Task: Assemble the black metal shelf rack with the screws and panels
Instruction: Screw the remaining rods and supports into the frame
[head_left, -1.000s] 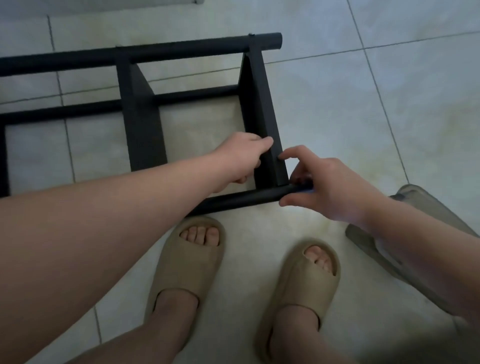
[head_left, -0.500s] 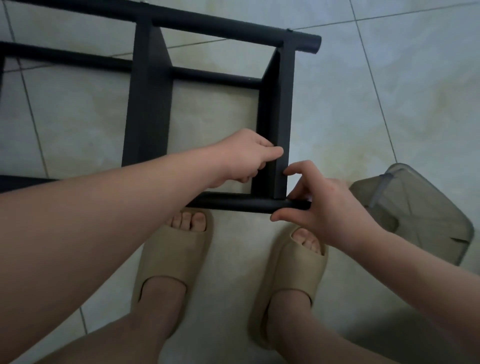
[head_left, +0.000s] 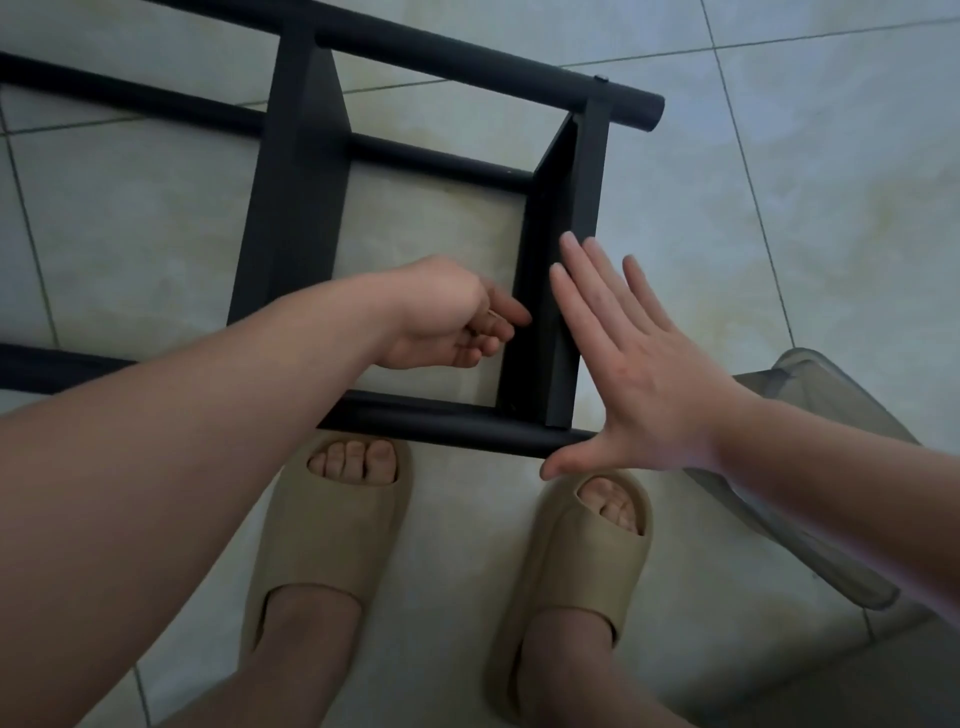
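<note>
The black shelf rack (head_left: 306, 208) lies on its side on the tiled floor (head_left: 779, 208). The left hand (head_left: 447, 317) reaches inside its frame, fingers curled, index tip at the end panel (head_left: 589, 171) — whether they pinch anything, I cannot tell. The right hand (head_left: 639, 374) lies flat against that panel's outer edge — fingers straight, slightly fanned.

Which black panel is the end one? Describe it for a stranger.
The black metal shelf rack lies on the pale tiled floor. Follow its near round tube right to the last flat black panel. Unlike the panel further left, the open right hand lies against it.
</note>
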